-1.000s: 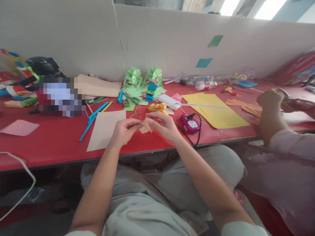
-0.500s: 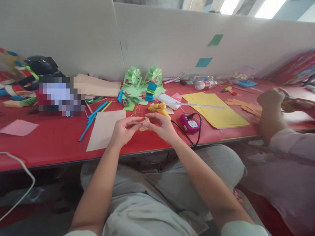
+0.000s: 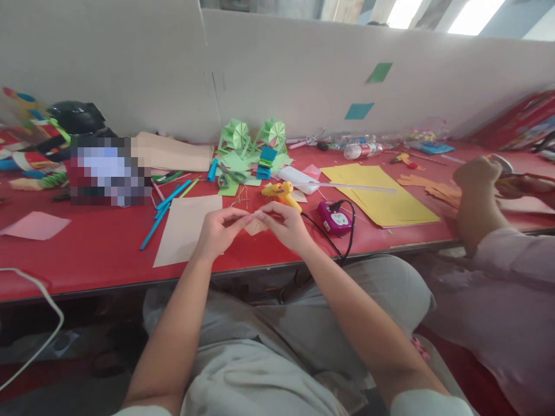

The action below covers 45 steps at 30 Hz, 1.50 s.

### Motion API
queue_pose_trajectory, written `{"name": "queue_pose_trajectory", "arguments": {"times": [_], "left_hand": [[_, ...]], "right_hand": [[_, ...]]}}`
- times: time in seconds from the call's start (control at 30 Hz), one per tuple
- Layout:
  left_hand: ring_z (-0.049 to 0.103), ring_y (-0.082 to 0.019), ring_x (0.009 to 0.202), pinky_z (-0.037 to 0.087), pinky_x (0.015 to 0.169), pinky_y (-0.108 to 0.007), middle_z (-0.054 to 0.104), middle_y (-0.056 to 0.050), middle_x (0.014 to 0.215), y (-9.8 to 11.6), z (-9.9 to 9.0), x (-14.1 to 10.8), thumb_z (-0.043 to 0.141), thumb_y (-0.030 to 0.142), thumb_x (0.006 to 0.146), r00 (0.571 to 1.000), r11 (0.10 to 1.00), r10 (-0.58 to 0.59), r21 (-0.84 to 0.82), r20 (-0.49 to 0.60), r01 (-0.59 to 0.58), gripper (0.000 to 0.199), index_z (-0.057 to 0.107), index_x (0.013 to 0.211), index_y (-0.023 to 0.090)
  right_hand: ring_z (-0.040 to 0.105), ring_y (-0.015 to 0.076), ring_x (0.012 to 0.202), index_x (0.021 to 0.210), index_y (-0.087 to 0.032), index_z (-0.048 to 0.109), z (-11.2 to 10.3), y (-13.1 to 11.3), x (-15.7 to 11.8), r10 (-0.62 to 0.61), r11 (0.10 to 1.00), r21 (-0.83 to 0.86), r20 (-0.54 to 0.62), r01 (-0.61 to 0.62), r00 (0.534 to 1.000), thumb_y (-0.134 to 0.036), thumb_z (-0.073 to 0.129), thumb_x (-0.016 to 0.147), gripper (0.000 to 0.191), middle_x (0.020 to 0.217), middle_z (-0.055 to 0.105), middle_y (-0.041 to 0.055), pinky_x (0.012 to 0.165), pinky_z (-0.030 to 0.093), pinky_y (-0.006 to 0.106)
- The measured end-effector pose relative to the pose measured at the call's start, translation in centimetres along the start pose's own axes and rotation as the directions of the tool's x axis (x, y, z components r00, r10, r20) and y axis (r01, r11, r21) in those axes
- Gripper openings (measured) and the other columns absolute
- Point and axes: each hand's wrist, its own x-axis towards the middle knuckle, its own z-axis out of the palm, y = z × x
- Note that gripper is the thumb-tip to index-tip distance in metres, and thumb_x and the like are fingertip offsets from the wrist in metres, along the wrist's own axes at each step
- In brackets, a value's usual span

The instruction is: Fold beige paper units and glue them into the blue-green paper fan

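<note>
Both my hands near counter's (image 3: 104, 260) front edge: left hand (image 3: 220, 231) and right hand (image 3: 286, 228) together, fingertips clamped on small folded tan paper (image 3: 255, 224). Yellow glue gun (image 3: 281, 193) just beyond; purple power socket (image 3: 335, 218) right of it. Green scissors (image 3: 229, 176) farther back, beside green paper models (image 3: 252, 136).

Red tabletop with paper and craft tools

The red tabletop (image 3: 99, 248) bears a pink sheet (image 3: 37, 225) at left, then blue strips (image 3: 151, 230) beside a beige sheet (image 3: 186, 231). Near the centre lies a yellow glue gun (image 3: 282, 192); to its right are a purple power socket (image 3: 335, 219), overlapping yellow sheets (image 3: 390, 199) and orange paper pieces (image 3: 436, 189). Two green folded-paper models (image 3: 236, 136) stand toward the wall, near what appear to be clear plastic bottles (image 3: 364, 150), partly blurred.
</note>
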Motion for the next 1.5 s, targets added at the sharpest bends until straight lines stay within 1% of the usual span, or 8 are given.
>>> {"name": "queue_pose_trajectory", "arguments": {"times": [0.27, 0.47, 0.6, 0.87, 1.07, 1.13, 1.3, 1.5], "left_hand": [[0.072, -0.021, 0.078, 0.056, 0.068, -0.028, 0.076, -0.006, 0.083, 0.3, 0.1, -0.1, 0.074, 0.044, 0.082, 0.996, 0.998, -0.029, 0.060, 0.085, 0.024, 0.027, 0.073, 0.089, 0.017], [0.071, -0.020, 0.078, 0.055, 0.070, -0.027, 0.076, -0.006, 0.082, 0.0, 0.0, 0.1, 0.071, 0.043, 0.086, 0.999, 0.999, -0.029, 0.038, -0.018, 0.029, 0.027, 0.070, 0.088, 0.017], [0.071, -0.020, 0.078, 0.055, 0.068, -0.026, 0.075, -0.006, 0.081, 0.2, 0.0, 0.2, 0.073, 0.042, 0.083, 0.998, 0.998, -0.060, 0.001, -0.019, 0.060, 0.027, 0.067, 0.087, 0.016], [0.071, -0.021, 0.086, 0.054, 0.072, -0.026, 0.076, -0.007, 0.090, 0.5, 0.1, 0.1, 0.077, 0.044, 0.079, 0.996, 0.997, -0.083, -0.001, 0.046, 0.083, 0.035, 0.071, 0.101, 0.017], [0.066, -0.018, 0.072, 0.051, 0.065, -0.026, 0.072, -0.003, 0.075, 0.4, -0.1, 0.1, 0.071, 0.042, 0.084, 0.998, 0.996, -0.037, 0.076, -0.045, 0.040, 0.025, 0.071, 0.079, 0.018], [0.064, -0.017, 0.069, 0.050, 0.063, -0.026, 0.070, -0.002, 0.072, 0.5, -0.1, 0.1, 0.070, 0.041, 0.084, 0.998, 0.997, -0.045, 0.063, -0.052, 0.048, 0.025, 0.069, 0.077, 0.017], [0.060, -0.015, 0.067, 0.045, 0.059, -0.024, 0.067, -0.002, 0.072, 0.5, -0.1, 0.0, 0.070, 0.041, 0.085, 0.997, 0.997, -0.032, 0.079, 0.065, 0.027, 0.025, 0.068, 0.079, 0.017], [0.056, -0.015, 0.062, 0.043, 0.058, -0.025, 0.062, -0.001, 0.064, 0.5, -0.2, -0.1, 0.067, 0.039, 0.086, 0.996, 0.982, 0.025, 0.187, -0.081, -0.009, 0.025, 0.065, 0.072, 0.018]], "right_hand": [[0.059, 0.0163, 0.068, 0.082, -0.018, 0.070, 0.3, 0.2, 0.0, -0.006, 0.988, -0.157, -0.041, -0.001, 0.999, -0.045, 0.065, 0.090, 0.028, 0.074, 0.068, 0.0035, 0.063, 0.047, 0.031], [0.067, 0.0188, 0.080, 0.097, -0.017, 0.074, 0.1, 0.6, 0.2, 0.060, 0.998, -0.015, 0.028, -0.060, 0.998, -0.047, 0.066, 0.089, 0.032, 0.089, 0.074, 0.0059, 0.071, 0.055, 0.031], [0.070, 0.0202, 0.082, 0.098, -0.017, 0.073, 0.0, 1.2, 0.3, 0.099, 0.990, 0.100, 0.031, -0.102, 0.995, -0.049, 0.068, 0.086, 0.035, 0.091, 0.075, 0.0070, 0.073, 0.059, 0.034], [0.069, 0.0195, 0.083, 0.097, -0.017, 0.075, -0.3, 0.9, 0.3, 0.062, 0.997, 0.030, 0.108, -0.066, 0.992, -0.046, 0.066, 0.089, 0.031, 0.092, 0.074, 0.0067, 0.076, 0.058, 0.034], [0.067, 0.0187, 0.080, 0.090, -0.018, 0.067, 0.7, 1.1, 0.0, 0.132, 0.984, 0.111, 0.077, -0.140, 0.988, -0.053, 0.068, 0.085, 0.036, 0.084, 0.070, 0.0051, 0.074, 0.058, 0.033], [0.065, 0.0176, 0.077, 0.084, -0.018, 0.064, 0.9, 1.2, -0.1, 0.129, 0.988, 0.073, 0.075, -0.135, 0.989, -0.054, 0.066, 0.087, 0.036, 0.080, 0.068, 0.0040, 0.072, 0.056, 0.032], [0.055, 0.0145, 0.066, 0.075, -0.018, 0.061, 0.4, 0.9, -0.1, 0.054, 0.983, -0.176, 0.058, -0.043, 0.997, -0.047, 0.062, 0.091, 0.033, 0.070, 0.063, 0.0023, 0.064, 0.047, 0.029], [0.054, 0.0143, 0.066, 0.075, -0.018, 0.059, 0.9, 0.5, -0.1, 0.097, 0.995, -0.042, 0.107, -0.093, 0.990, -0.057, 0.059, 0.091, 0.041, 0.069, 0.061, 0.0011, 0.062, 0.045, 0.028]]}}
